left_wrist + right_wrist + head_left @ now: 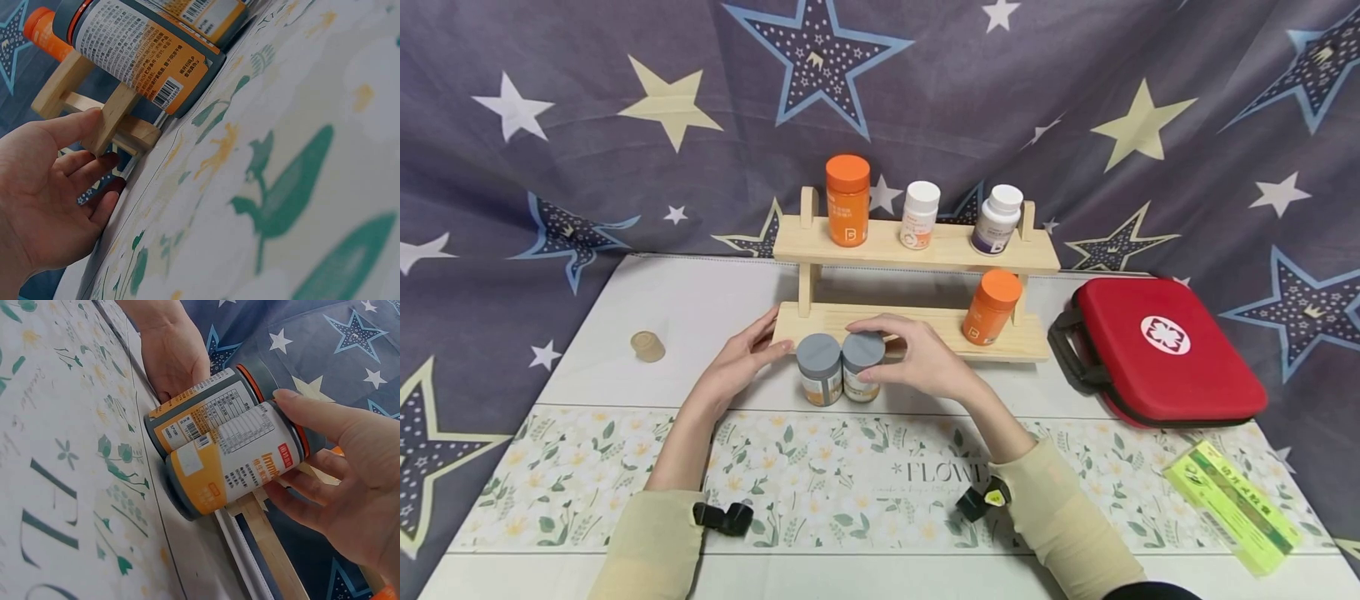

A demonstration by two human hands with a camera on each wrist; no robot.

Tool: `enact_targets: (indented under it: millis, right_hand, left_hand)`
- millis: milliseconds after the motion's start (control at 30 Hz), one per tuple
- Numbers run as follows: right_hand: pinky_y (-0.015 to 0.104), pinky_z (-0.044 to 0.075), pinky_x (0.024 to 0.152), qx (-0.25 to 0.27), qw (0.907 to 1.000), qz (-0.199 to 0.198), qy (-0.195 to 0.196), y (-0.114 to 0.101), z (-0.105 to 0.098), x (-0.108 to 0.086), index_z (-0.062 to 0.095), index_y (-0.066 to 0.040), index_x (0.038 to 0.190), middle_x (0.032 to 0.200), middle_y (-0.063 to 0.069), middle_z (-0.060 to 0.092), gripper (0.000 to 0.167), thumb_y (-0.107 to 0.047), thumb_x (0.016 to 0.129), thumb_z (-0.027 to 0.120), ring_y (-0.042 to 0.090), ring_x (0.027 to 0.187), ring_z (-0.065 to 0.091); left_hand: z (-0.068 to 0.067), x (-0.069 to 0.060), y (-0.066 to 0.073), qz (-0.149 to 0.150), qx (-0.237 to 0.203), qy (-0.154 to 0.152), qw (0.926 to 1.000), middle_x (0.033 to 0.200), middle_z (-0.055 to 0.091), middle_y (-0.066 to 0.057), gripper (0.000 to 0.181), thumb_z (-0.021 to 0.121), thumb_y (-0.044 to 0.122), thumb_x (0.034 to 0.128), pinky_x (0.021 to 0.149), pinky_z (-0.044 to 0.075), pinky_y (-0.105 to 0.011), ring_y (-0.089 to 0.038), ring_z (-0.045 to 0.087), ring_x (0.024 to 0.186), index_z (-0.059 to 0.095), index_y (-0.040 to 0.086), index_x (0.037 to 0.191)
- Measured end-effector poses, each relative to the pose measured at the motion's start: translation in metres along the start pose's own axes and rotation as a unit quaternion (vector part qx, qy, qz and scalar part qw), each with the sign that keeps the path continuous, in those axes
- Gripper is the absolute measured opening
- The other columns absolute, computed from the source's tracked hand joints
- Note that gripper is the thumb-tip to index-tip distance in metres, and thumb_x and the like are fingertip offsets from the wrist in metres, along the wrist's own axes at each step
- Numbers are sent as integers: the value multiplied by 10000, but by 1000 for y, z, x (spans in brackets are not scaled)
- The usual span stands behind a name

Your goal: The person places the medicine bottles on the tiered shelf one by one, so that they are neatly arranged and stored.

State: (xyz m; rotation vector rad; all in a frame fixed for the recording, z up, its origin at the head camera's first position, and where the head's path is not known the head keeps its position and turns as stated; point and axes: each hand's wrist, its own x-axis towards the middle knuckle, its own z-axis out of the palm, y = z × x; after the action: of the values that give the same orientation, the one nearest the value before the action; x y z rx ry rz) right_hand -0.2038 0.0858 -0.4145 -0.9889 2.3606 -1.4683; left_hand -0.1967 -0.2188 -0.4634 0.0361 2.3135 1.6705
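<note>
My right hand (928,360) grips the right one of two grey-lidded supplement jars (854,388), thumb in front and fingers behind near its lid. Touching it on the left stands the other grey-lidded jar (820,385), its label (134,50) orange and white. Both jars stand upright on the table before a two-tier wooden rack (917,321). At the rack's lower left end, my left hand (733,363) holds the board's end, thumb on one face and fingers at the other. Part of those fingers is hidden in the head view.
The upper tier bears an orange bottle (847,204), a white bottle (919,217) and a white-and-purple bottle (997,221). Another orange bottle (991,308) stands on the lower tier. A red first-aid case (1165,350), a green box (1232,504) and a small tan cylinder (647,346) lie around.
</note>
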Motion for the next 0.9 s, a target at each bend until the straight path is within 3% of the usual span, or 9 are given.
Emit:
enact_targets:
  millis: [467,700,900]
  right_hand:
    - [373,599,981,183,9966,-106,795,-7,-10,-4,677,-177,1353,1308,-3,697,559,-167,830,877,145,1143,656]
    - [361,583,986,88,9902,-231,1373,-11,-21,-6,681,-165,1354,1326,2,710,547,-155,840,867,131,1130,669]
    - [287,589,937,216,9822,-236,1850,-9,-28,-7,685,-162,1350,1235,67,743,564,-115,821,873,128,1026,698]
  left_hand:
    - [0,1,0,-19,12,7,10000,1723,240,-98,841,650,429,1009,1321,174,-528,-348,258,1586,130,316,1660]
    - [0,1,0,-34,45,32,10000,1721,244,-99,840,648,429,1010,1322,170,-525,-348,256,1587,130,316,1660]
    - [0,1,0,-37,52,36,10000,1720,246,-101,843,651,430,1008,1322,176,-522,-350,259,1585,131,312,1661]
